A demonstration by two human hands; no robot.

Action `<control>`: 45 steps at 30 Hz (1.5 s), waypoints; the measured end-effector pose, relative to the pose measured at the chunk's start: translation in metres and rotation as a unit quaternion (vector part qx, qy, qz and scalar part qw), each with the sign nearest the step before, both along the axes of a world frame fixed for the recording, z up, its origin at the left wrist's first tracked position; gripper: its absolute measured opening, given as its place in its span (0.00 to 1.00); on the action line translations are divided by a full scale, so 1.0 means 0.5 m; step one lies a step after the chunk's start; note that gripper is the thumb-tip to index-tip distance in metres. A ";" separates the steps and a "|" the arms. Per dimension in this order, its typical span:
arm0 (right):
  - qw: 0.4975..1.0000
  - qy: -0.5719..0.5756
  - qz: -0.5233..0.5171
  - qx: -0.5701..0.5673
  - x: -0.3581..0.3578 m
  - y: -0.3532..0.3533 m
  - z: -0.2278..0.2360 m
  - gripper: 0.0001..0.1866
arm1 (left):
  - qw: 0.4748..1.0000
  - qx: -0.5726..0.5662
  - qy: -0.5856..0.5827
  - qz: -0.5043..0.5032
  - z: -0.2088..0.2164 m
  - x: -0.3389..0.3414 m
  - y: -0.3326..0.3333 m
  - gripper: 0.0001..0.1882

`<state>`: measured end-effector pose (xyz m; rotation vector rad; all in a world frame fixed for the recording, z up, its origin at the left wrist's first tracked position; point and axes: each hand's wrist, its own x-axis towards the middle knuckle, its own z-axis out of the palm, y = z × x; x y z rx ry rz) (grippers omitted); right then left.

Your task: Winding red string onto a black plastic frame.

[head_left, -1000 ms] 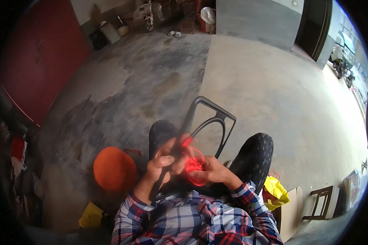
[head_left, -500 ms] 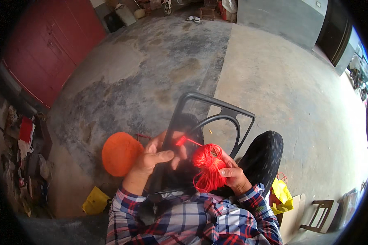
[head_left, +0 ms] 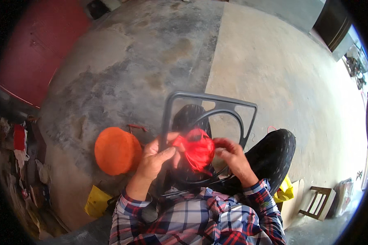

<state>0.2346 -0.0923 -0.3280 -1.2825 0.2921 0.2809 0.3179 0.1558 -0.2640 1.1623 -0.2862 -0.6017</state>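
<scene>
A black frame (head_left: 208, 96), with a rectangular outline and a curved inner ring, stands tilted over my lap. My left hand (head_left: 153, 157) is closed round its left bar, thumb and fingertips beside the red cord. Inside the frame's outline hangs a bundle of red cord (head_left: 198, 151), smeared by motion. At the bundle's right edge is my right hand (head_left: 233, 158), its fingers curled in and its fingertips blurred against the cord. How the cord meets the left bar is partly hidden by my left fingers.
An orange round-topped stool (head_left: 117, 151) stands left of my left hand, with a red thing (head_left: 138, 127) on the floor behind it. Yellow bags (head_left: 97, 201) lie at both sides. A small wooden stool (head_left: 318, 203) is at the lower right, and clutter (head_left: 24, 163) lines the left wall.
The red bundle has moved left and up, into the frame's outline and close to my left hand. My right hand has shifted upward and now curls at the bundle's right edge. The view has tipped downward.
</scene>
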 end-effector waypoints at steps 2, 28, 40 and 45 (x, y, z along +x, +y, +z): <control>0.972 -0.078 -0.164 -0.150 -0.003 -0.001 -0.009 0.20 | 1.000 -0.009 0.020 0.006 -0.014 0.007 0.000 0.21; 0.716 -0.399 0.031 -0.572 0.042 0.044 0.011 0.26 | 0.999 0.000 0.036 -0.020 -0.027 0.018 -0.048 0.23; 0.904 -0.223 -0.173 0.320 -0.032 0.018 0.088 0.35 | 0.998 0.056 0.007 -0.032 0.006 0.046 -0.048 0.16; 0.913 -0.184 -0.108 0.348 -0.050 0.015 0.076 0.36 | 0.992 0.079 -0.037 -0.089 0.037 0.056 -0.094 0.09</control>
